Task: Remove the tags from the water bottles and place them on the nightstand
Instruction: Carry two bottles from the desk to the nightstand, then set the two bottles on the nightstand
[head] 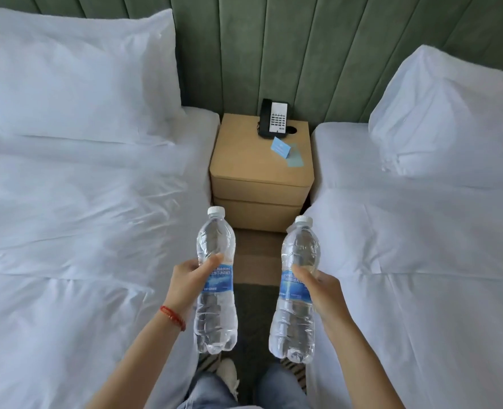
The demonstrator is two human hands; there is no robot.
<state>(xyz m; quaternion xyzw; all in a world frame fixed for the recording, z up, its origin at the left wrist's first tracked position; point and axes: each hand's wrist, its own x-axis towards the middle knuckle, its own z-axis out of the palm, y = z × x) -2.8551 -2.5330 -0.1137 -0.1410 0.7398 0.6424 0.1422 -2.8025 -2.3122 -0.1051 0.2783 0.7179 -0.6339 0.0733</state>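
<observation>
Head view, looking down the aisle between two beds. The left hand (185,283) grasps the left bottle (215,280) around its blue label, thumb across the front; a red cord circles that wrist. The right hand (322,287) grasps the right bottle (296,286) the same way. Both bottles are clear, white-capped and held nearly upright over the floor, well apart from each other and short of the nightstand (244,154). No tag can be made out on either bottle.

The tan, two-drawer nightstand stands against a green padded headboard (318,54). On its top: a phone (274,118) at the back, a round hole just right of it, and a blue card (282,149) in front. Left bed (67,216) and right bed (421,231) carry white linen, each with a pillow. The striped carpet (254,267) shows between the bottles; jeans and one pale shoe appear at the bottom edge.
</observation>
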